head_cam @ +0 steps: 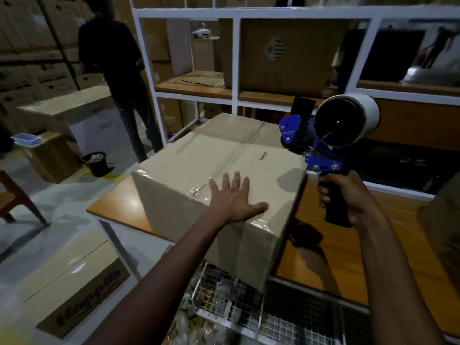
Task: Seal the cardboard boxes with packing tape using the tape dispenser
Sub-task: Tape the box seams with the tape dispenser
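Note:
A closed cardboard box (199, 155) sits on the wooden table (348, 245), overhanging its near edge. Clear tape runs along its top centre seam and down the near face. My left hand (235, 200) lies flat on the box's near top edge, fingers spread over the taped seam. My right hand (348, 195) grips the black handle of a blue tape dispenser (323, 150), held upright in the air just right of the box. The dispenser carries a roll of tape (353, 120) and does not touch the box.
A white shelf frame (236, 58) with stored cartons stands behind the table. A person (117, 78) stands at the back left. Cartons (69, 282) sit on the floor at left, near a black bucket (95, 163). A wire basket (236, 307) lies below the table.

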`<state>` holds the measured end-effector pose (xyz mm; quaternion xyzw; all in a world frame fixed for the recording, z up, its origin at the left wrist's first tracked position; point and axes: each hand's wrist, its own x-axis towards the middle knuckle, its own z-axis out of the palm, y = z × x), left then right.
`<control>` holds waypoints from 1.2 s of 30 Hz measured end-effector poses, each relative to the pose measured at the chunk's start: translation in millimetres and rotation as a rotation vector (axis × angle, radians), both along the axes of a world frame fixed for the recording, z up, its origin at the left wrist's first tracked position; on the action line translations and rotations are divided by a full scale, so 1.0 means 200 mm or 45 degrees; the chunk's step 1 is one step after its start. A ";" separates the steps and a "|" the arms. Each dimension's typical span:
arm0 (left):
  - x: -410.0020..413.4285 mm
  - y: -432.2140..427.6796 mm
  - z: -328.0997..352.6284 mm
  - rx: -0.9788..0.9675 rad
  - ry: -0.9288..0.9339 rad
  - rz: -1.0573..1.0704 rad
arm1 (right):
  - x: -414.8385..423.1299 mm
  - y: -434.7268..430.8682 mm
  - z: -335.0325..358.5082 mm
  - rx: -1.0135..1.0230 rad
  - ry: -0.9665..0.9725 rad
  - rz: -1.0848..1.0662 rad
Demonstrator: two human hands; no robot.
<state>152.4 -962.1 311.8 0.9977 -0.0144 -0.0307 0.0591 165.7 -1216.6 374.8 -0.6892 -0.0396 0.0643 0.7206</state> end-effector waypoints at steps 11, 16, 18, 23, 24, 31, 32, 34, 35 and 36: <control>0.33 -0.54 0.11 0.011 0.073 -0.169 | -0.12 -0.38 0.06 0.013 -0.003 -0.136; 0.17 -0.40 0.15 0.063 0.125 -0.341 | -0.11 -0.29 0.12 0.059 0.024 -0.087; 0.07 -0.26 0.17 0.156 0.194 -0.459 | -0.10 -0.23 0.13 0.075 0.037 -0.039; -0.28 0.25 0.17 0.382 0.210 -0.535 | -0.02 -0.07 0.14 0.096 0.071 0.100; -0.34 0.37 0.16 0.402 0.176 -0.485 | -0.01 -0.03 0.15 0.100 0.082 0.116; -0.52 0.92 0.02 0.380 -0.129 0.434 | 0.02 0.10 0.13 0.085 0.104 0.173; -0.51 0.89 0.02 0.246 -0.090 0.512 | 0.02 0.09 0.12 0.088 0.100 0.169; -0.47 0.73 -0.03 0.082 -0.094 0.435 | 0.03 0.08 0.10 0.096 0.093 0.159; -0.45 0.61 -0.05 0.101 -0.142 0.327 | 0.03 0.07 0.09 0.096 0.084 0.148; -0.42 0.48 -0.08 0.131 -0.199 0.228 | 0.03 0.05 0.08 0.091 0.073 0.133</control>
